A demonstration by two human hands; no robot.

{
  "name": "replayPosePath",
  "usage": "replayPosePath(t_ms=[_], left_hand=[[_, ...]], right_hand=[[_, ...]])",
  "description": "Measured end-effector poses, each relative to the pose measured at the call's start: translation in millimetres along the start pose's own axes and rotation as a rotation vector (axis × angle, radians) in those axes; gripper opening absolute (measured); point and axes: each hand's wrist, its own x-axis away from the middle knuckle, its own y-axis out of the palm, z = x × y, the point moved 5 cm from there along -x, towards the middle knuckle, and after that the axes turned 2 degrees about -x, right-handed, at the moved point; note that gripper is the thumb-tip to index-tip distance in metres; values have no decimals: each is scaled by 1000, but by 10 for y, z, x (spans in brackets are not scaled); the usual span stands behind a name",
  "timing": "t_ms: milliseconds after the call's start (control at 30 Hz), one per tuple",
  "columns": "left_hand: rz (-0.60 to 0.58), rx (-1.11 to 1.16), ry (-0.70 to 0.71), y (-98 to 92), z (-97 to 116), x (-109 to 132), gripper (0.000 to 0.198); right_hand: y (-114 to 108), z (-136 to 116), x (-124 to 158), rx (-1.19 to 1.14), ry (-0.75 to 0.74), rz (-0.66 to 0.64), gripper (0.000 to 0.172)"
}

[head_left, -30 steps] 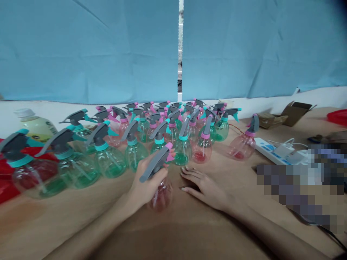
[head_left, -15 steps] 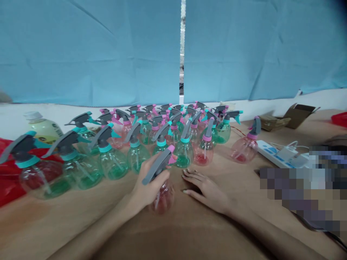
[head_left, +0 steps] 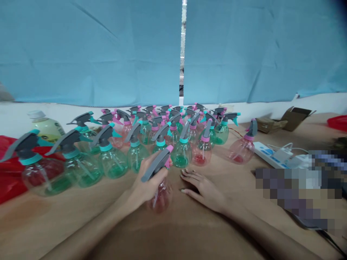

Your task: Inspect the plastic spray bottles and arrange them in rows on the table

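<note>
A pink spray bottle (head_left: 160, 198) with a grey and pink trigger head stands on the wooden table (head_left: 189, 238). My left hand (head_left: 148, 180) is wrapped round its neck, just under the head. Palm down beside it, my right hand (head_left: 203, 187) rests on the table with its fingers stretched out, holding nothing. In front of my hands are a green spray bottle (head_left: 182, 155) and another pink spray bottle (head_left: 202, 153), both upright with some liquid at the bottom.
Several more green spray bottles (head_left: 112, 162) and pink ones crowd the table's back and left. A lone pink bottle (head_left: 241, 150) stands right, near a white power strip (head_left: 267, 154). Behind are an opened cardboard box (head_left: 295, 119), a large jug (head_left: 46, 128) and red plastic (head_left: 11, 173).
The view has shifted very slightly. My left hand keeps its hold on the pink spray bottle, and my right hand stays flat on the table.
</note>
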Motion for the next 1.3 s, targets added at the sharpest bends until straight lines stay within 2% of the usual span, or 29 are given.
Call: replayPosePath(t_ms=[133,267,433,533,633,767,900,1100,1200,1300], left_hand=[[-2,-2,-2,-1,-5,1,6],[56,-10,20,-12,19,19,9],[62,-8,-14,4,-5,43,9],[76,-22,-26,12,-20,50,11],[90,-23,-25,48,5,51,17],[53,27,-16,175,94,45,26],[26,81,0,344,203,33,28],[-59,72,24,629,397,-10,37],[-144,95,63,785,490,-32,51],[-213,100,49,948,461,-13,65]], right_hand=[[-12,-28,-6,16,1,-12,54],[-34,-55,-10,28,15,-27,55],[-91,-143,13,-65,26,-43,66],[-150,-288,39,-168,89,-24,74],[-207,-535,42,-239,99,5,77],[-276,-796,17,-306,121,81,79],[-347,-850,20,-286,150,184,73],[-506,-743,167,-179,172,221,67],[-640,-657,315,-153,138,200,60],[-830,-467,500,-154,180,230,62]])
